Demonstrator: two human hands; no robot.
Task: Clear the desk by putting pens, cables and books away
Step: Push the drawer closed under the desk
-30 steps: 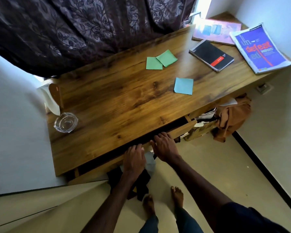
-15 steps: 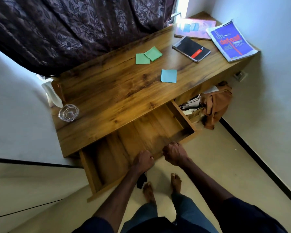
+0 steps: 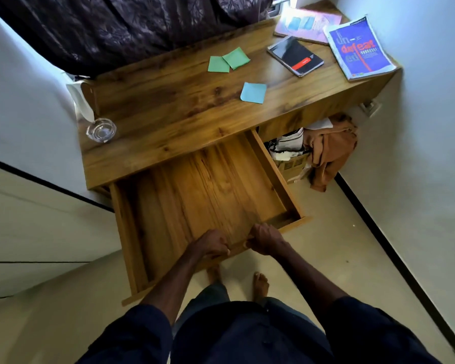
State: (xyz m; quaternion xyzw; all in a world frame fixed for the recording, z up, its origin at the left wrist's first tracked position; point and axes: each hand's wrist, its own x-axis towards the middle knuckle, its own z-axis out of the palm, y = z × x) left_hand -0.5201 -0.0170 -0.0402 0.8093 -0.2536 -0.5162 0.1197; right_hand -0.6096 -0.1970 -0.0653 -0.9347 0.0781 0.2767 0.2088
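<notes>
A wide wooden drawer [image 3: 132, 232] stands pulled far out of the wooden desk [image 3: 168, 122], and its inside is bare. My left hand [image 3: 210, 244] and my right hand [image 3: 267, 239] both grip the drawer's front edge, side by side. On the desk's far right lie a blue magazine [image 3: 360, 48], a black notebook [image 3: 294, 55] with a red label, and a pink book [image 3: 307, 24]. Two green sticky notes [image 3: 227, 61] and a blue sticky note [image 3: 253, 92] rest near the middle. I see no pens or cables.
A glass ashtray [image 3: 101, 130] sits on the desk's left end next to a white object [image 3: 80, 101]. A brown cloth [image 3: 329, 151] and papers [image 3: 286, 147] fill the shelf under the desk's right side. Dark curtains [image 3: 116, 30] hang behind. Walls stand close on both sides.
The drawer went from nearly closed to pulled far out, with both hands gripping its front edge. The view has moved back as the drawer came toward me.
</notes>
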